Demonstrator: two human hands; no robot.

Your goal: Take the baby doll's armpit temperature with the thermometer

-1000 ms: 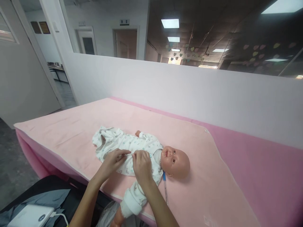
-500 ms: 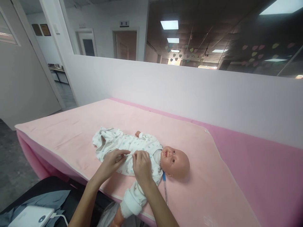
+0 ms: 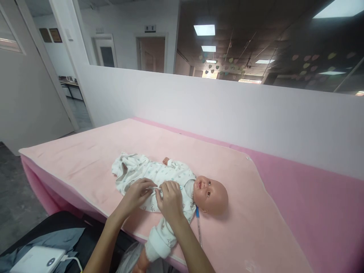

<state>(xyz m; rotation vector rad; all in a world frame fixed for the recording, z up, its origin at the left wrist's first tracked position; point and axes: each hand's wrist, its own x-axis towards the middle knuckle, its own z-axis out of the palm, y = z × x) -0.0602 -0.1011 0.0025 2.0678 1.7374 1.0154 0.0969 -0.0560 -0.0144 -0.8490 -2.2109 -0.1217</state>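
Observation:
A baby doll [image 3: 212, 194] lies on its back on the table, its head toward the right. It wears white baby clothes [image 3: 167, 172] with a small print. Over the doll's belly, my left hand [image 3: 140, 192] pinches a thin white strip, which looks like a cloth tie [image 3: 155, 187], between thumb and fingers. My right hand [image 3: 171, 199] is close beside it, fingers bent around the other part of the strip and the thumb lower down; its exact hold is partly hidden. One sleeved arm of the doll, with a folded white cuff [image 3: 159, 242], hangs over the near table edge.
A thin clear stick with a blue end [image 3: 198, 222] lies beside the doll's shoulder, near my right forearm. The table has a pale pink cover [image 3: 256, 220]. A white wall stands behind it. At lower left, a white power bank [image 3: 38, 259] with a cable rests on dark fabric.
My right thumb has shifted left and down, apart from the fingertips. The left hand stays almost in place, its fingertips slightly nearer the right hand. The doll lies as before.

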